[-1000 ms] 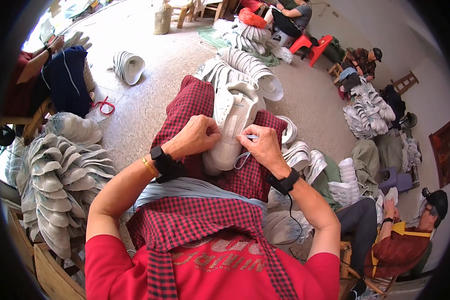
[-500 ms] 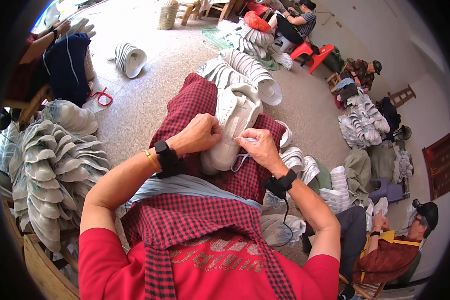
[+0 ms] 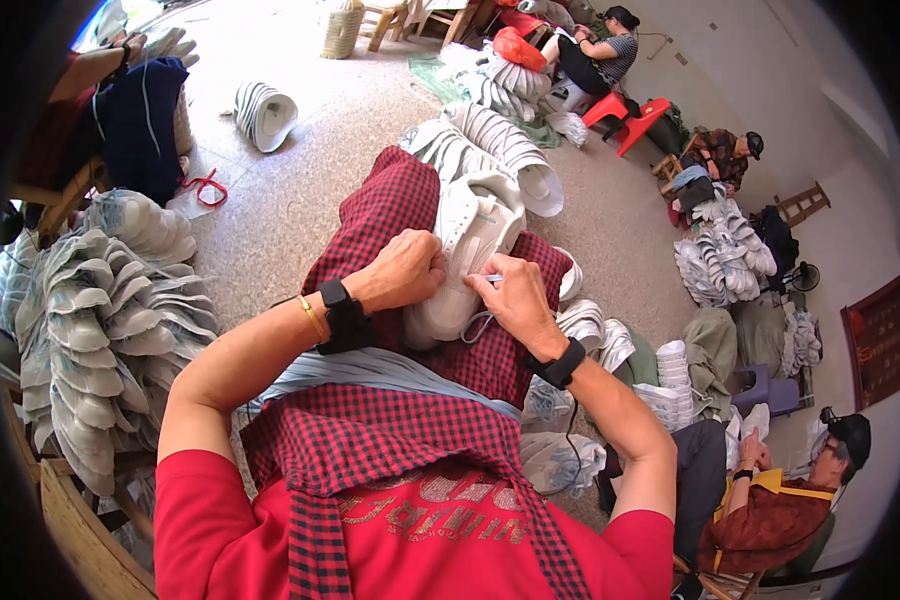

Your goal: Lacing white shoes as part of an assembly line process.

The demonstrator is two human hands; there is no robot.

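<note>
A white shoe upper (image 3: 475,225) rests on my lap over a red-and-black checked apron (image 3: 370,420), its rounded toe towards me. My left hand (image 3: 408,268) is closed at the shoe's left side, thumb and fingertips pressed together. What they hold, if anything, is hidden. On the shoe's right side my right hand (image 3: 518,300) pinches a thin pale shoelace (image 3: 482,326), which hangs in a small loop below the fingers. Across my lap lies a bundle of pale blue cords (image 3: 370,365).
Beyond my knees lies a row of nested white uppers (image 3: 505,150). Heaped uppers (image 3: 110,330) stand at the left beside a wooden frame (image 3: 85,530). More uppers (image 3: 675,385) lie at the right, near a seated person (image 3: 770,510). Other people sit farther off, by a red chair (image 3: 630,120).
The whole view has shifted slightly. Both hands stay at the shoe in nearly the same pose, with the right fingers drawn a little closer around the lace.
</note>
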